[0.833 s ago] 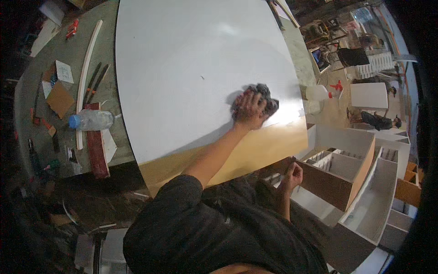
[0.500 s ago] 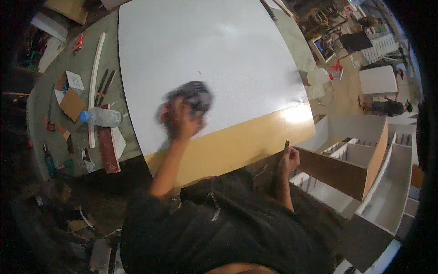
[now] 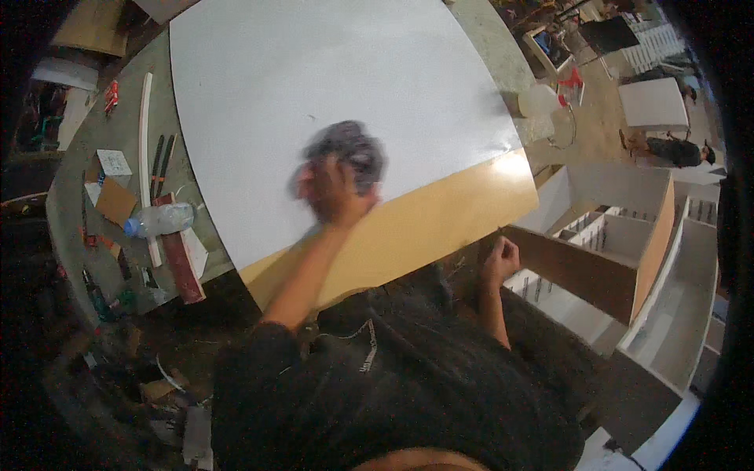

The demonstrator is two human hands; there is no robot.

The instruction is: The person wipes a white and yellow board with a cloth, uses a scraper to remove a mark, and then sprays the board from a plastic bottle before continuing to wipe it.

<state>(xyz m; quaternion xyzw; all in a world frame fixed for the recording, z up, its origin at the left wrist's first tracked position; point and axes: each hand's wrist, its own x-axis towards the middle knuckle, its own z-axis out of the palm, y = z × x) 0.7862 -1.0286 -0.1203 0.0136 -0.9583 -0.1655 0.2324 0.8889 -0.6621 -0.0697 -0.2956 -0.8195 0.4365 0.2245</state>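
A large white panel (image 3: 259,71) with a tan strip (image 3: 416,224) along its near side lies in front of me. My left hand (image 3: 334,192) presses a bunched dark rag (image 3: 345,141) against the white surface, just beyond the tan strip. Both hand and rag are smeared by motion, but the fingers spread over the cloth. My right hand (image 3: 500,263) is closed near the panel's near right corner, beside the edge. A small, thin dark piece sticks up from its fingertips; its kind is too small to make out.
Left of the panel, the green tabletop carries a plastic bottle (image 3: 163,220), a white strip (image 3: 147,157), a dark red block (image 3: 182,263) and cardboard pieces. White cabinet boxes (image 3: 605,235) stand at right. A clear jug (image 3: 540,102) sits beyond the panel; other people are farther off.
My left hand has slid the rag to the right over the panel. The whole view has shifted a little. My right hand stays by the near right corner.
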